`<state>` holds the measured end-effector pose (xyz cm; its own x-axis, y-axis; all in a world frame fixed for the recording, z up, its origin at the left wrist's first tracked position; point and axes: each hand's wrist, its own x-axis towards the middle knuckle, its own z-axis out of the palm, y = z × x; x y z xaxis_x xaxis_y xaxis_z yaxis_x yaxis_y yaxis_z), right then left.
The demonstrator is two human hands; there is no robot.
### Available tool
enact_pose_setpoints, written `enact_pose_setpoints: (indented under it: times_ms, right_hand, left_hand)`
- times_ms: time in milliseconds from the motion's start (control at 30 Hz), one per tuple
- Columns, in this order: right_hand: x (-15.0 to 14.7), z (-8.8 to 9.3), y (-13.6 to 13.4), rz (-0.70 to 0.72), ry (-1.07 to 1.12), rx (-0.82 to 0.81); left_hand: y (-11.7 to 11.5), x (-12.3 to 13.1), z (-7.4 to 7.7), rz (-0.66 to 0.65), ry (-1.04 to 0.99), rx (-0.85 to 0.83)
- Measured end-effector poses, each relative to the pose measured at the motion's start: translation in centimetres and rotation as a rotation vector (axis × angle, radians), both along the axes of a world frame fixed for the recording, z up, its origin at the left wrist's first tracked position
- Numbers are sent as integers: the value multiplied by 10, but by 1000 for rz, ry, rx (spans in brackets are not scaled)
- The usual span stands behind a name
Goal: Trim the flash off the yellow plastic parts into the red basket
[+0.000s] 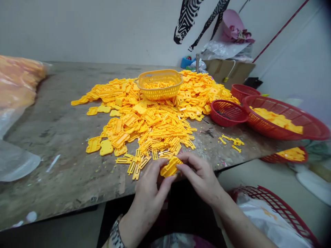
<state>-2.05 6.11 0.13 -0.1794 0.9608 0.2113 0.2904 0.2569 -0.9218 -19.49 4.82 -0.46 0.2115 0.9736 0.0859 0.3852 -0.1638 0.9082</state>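
Between my two hands, at the table's front edge, is a yellow plastic part (170, 167) with raised ribs. My left hand (152, 189) grips its left side between thumb and fingers. On its right side, the thumb and fingers of my right hand (200, 175) are closed on the same part. Just beyond my hands lie several thin slotted yellow strips (134, 163). Behind them spreads a large heap of yellow plastic parts (150, 120), some flat plates and some ribbed. A yellow basket (160, 92) holding small yellow pieces rests on the heap.
Right of the heap stand a small red basket (229, 119) with dark bits and a large red basket (281, 132) with yellow parts. Small yellow pieces (232, 140) lie near them. A plastic bag of orange-yellow parts (18, 82) sits at left. Below right is a red crate (281, 203).
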Motion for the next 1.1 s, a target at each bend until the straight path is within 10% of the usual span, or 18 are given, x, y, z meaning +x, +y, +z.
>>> enact_pose_setpoints:
  times_ms: [133, 300, 733, 1100]
  right_hand:
    - [3, 0, 1, 46, -35, 20]
    - [2, 3, 0, 102, -53, -18]
    - [49, -20, 41, -300, -617, 207]
    - [57, -21, 49, -356, -922, 133]
  left_hand:
    - [-1, 1, 6, -45, -498, -563]
    - [-2, -2, 5, -177, -809, -836]
    - [-5, -3, 10, -81, -794, -805]
    - [-5, 0, 10, -46, -779, -816]
